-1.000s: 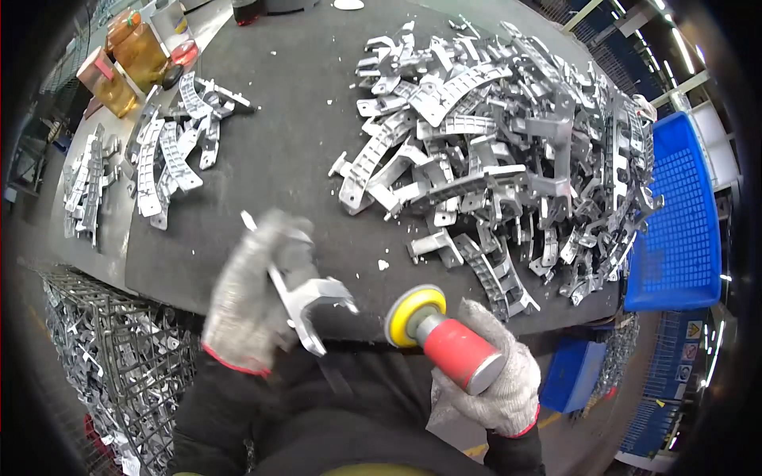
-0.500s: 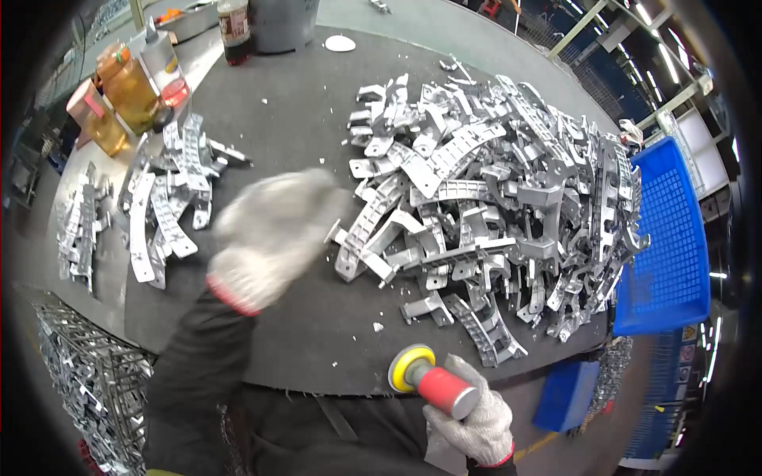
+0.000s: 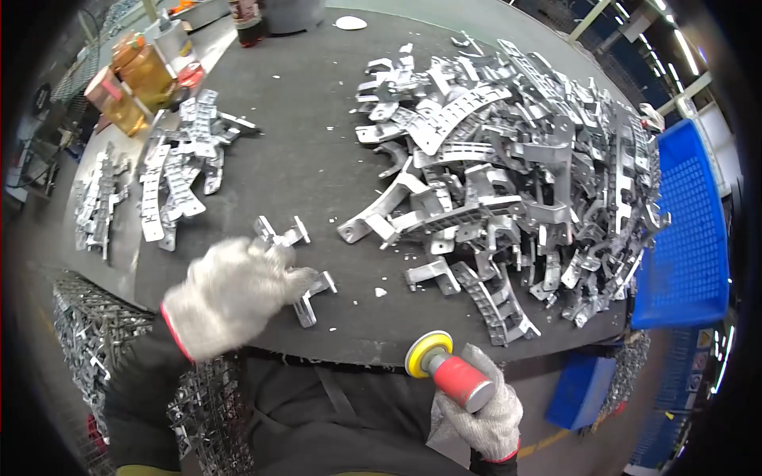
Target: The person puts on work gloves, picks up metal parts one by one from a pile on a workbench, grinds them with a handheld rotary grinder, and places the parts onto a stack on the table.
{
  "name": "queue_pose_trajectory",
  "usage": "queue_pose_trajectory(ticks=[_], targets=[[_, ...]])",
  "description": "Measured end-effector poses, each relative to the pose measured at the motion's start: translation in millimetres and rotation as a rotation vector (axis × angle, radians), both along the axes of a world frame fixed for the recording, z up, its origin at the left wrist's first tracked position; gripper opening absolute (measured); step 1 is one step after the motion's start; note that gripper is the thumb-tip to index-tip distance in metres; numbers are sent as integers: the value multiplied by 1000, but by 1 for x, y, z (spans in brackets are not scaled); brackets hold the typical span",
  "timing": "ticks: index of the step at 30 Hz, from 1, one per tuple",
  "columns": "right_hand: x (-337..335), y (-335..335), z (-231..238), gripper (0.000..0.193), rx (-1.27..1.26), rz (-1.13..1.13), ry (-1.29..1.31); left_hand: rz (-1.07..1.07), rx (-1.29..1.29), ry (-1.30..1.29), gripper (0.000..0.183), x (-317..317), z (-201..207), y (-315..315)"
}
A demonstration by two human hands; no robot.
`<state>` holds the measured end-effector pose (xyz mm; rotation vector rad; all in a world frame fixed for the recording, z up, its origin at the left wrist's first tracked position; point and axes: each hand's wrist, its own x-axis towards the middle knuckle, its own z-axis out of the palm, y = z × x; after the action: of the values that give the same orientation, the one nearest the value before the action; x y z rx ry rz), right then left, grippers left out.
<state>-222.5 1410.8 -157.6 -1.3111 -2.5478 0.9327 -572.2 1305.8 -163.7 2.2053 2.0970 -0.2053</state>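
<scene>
My left hand [image 3: 238, 293], in a whitish knit glove, is closed around a silver cast metal bracket over the near left of the dark table. The bracket's ends [image 3: 316, 298] stick out past the fingers; its middle is hidden by the glove. Low at the table's front edge, my right hand [image 3: 486, 408], gloved too, grips a small handheld sander [image 3: 460, 379] with a red body. Its round yellow-edged pad [image 3: 429, 354] points up and left. A big heap of similar silver castings [image 3: 484, 186] covers the right side of the table.
Smaller piles of castings [image 3: 182, 163] lie at the left, with amber jars [image 3: 141, 75] behind them. A blue plastic basket [image 3: 683, 238] stands beyond the heap. Below the table are a wire crate of parts [image 3: 95, 333] and a blue bin [image 3: 581, 389].
My left hand has drawn back from the heap toward me, bringing a metal bracket with it. My right hand still holds the sander in about the same place.
</scene>
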Motion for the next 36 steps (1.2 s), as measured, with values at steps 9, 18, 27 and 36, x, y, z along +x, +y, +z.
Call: queue_pose_trajectory(ticks=[9, 18, 27, 36], targets=[[-12, -7, -10, 57, -109, 20, 113, 593, 882, -62, 44, 83, -73, -39], [-12, -14, 19, 53, -100, -40, -146, 1154, 155, -2087, 45, 109, -87, -91], [-106, -1, 34, 81, -17, 568, -281, 1269, 47, -2222, 43, 106, -85, -92], [-91, -9, 23, 85, 21, 640, -238, 1306, 16, -2222, 44, 101, -87, -91]])
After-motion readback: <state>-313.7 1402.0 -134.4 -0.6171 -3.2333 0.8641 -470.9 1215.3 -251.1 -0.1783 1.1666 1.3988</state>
